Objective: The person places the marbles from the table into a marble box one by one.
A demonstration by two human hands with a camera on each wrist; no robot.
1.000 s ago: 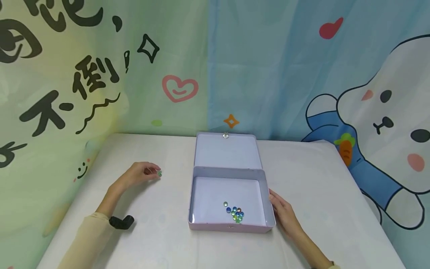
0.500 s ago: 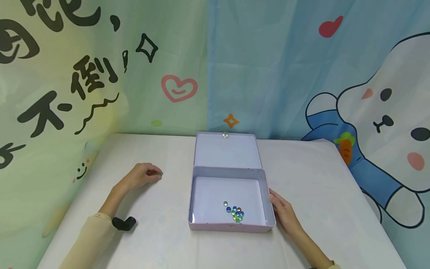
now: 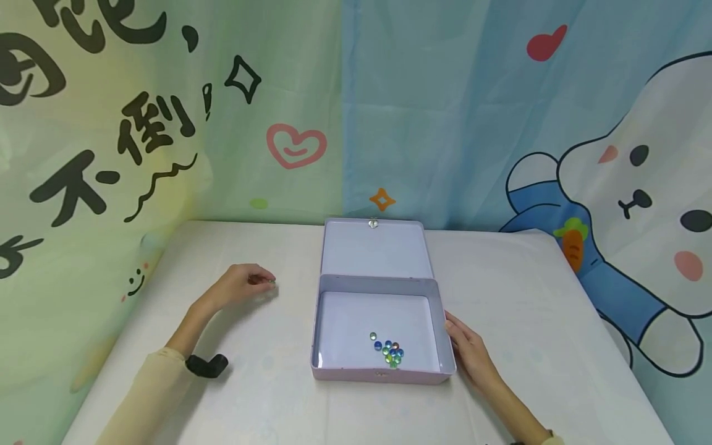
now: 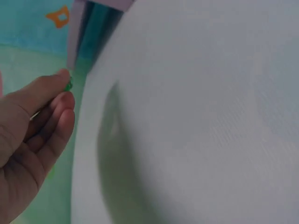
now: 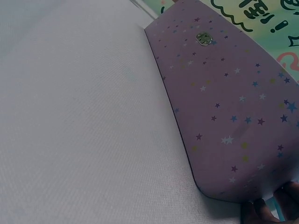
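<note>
My left hand hovers over the left of the white table and pinches a small green marble between thumb and fingers. In the head view the fingertips mostly hide that marble. An open, hinged lilac tin box lies at the table's middle, its lid tipped back. Several blue, green and amber marbles sit together on its floor, near the front right. My right hand rests against the box's right side wall with fairly straight fingers. In the right wrist view only its fingers show, by the box's corner.
A white cloth covers the table. Behind it hang printed curtains, green at left and blue at right. A black strap piece sticks out from the left wrist. Stars pattern the box's outer side.
My left hand has moved slightly right, towards the box, still pinching the green marble, which is now more hidden by the fingers. My right hand, the box and its marbles have stayed put.
</note>
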